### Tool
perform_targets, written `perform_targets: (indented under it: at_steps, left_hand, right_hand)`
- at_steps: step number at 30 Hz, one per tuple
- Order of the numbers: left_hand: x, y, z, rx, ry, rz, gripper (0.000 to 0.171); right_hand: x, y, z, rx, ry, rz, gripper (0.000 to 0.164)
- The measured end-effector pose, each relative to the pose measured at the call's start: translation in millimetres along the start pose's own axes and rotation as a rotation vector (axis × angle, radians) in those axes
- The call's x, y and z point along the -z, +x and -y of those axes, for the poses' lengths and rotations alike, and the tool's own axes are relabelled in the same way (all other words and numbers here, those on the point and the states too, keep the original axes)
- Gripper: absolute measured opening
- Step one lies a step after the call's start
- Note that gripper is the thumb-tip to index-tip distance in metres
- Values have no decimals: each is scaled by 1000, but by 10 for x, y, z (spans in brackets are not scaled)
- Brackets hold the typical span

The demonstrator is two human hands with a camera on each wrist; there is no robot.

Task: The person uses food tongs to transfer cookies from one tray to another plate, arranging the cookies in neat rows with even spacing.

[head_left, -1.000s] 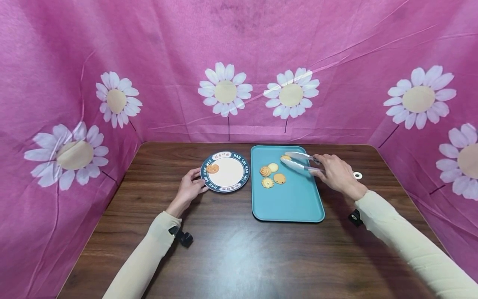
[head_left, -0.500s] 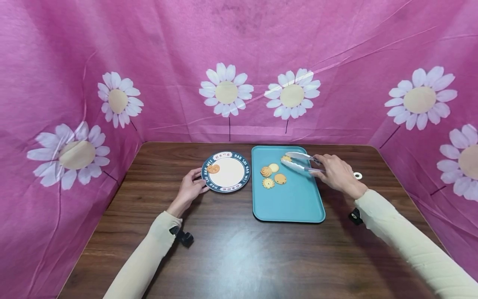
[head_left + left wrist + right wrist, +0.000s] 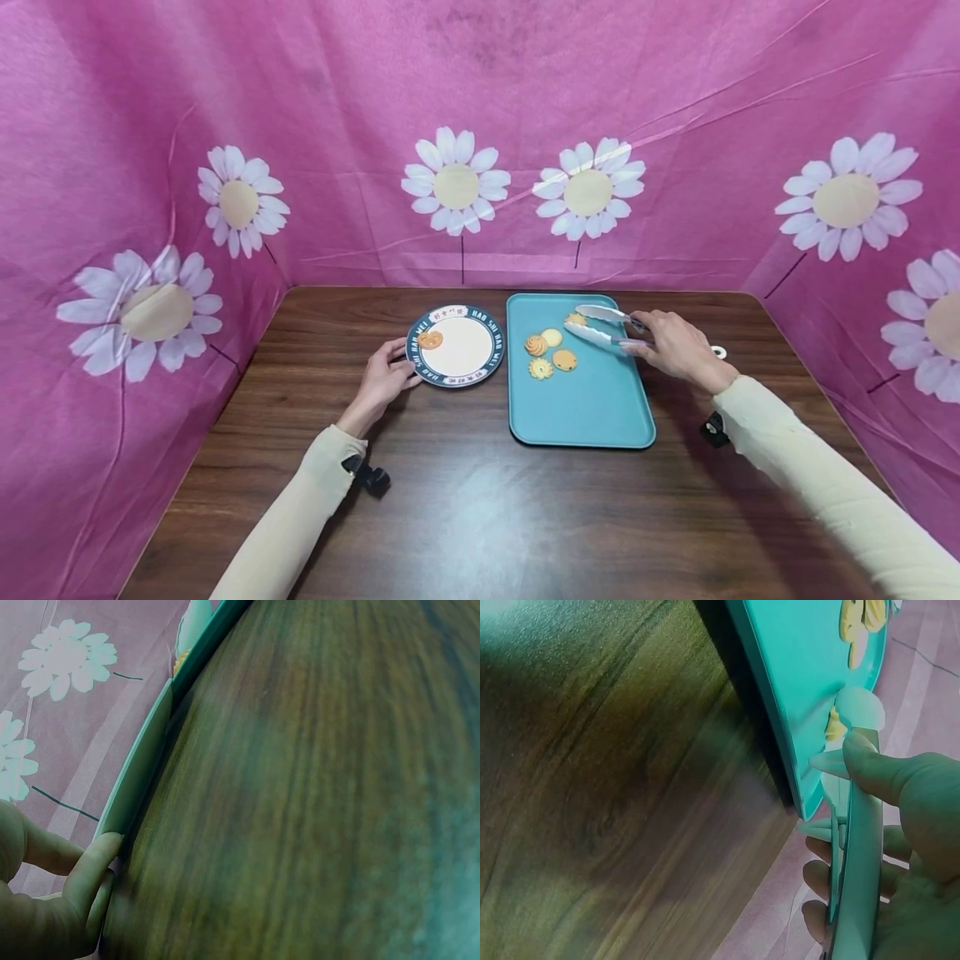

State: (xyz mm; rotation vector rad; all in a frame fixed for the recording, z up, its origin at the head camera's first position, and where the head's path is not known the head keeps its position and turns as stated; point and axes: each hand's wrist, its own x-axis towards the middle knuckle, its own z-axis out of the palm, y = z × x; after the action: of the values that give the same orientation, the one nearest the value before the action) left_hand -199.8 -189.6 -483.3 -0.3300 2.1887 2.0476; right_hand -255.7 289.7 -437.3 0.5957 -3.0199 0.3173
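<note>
My left hand (image 3: 384,379) holds the near-left rim of a white plate (image 3: 468,346) with a dark lettered border. In the left wrist view the fingers meet the edge of the plate (image 3: 139,772). A pretzel-shaped cookie (image 3: 431,340) lies at the plate's left side. My right hand (image 3: 675,346) grips tongs (image 3: 600,337) over the turquoise tray (image 3: 585,417). Their tips are spread around a yellowish cookie (image 3: 575,319) near the far side. Several other cookies lie grouped left of it, including a swirled cookie (image 3: 536,345) and a flower-shaped cookie (image 3: 540,368).
Plate and tray stand side by side towards the back of a dark wooden table (image 3: 450,500). A white ring (image 3: 718,352) shows just behind the right wrist. Pink cloth (image 3: 337,208) with daisies hangs around the table's back and sides.
</note>
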Motion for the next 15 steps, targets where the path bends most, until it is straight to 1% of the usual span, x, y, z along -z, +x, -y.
perform_targets:
  at_steps: [9, 15]
  left_hand:
    - [-8, 4, -23, 6, 5, -7, 58]
    - [0, 23, -2, 6, 0, -6, 58]
  right_hand:
    - [-6, 18, -4, 6, -2, -6, 67]
    - [-22, 14, 13, -2, -9, -26, 66]
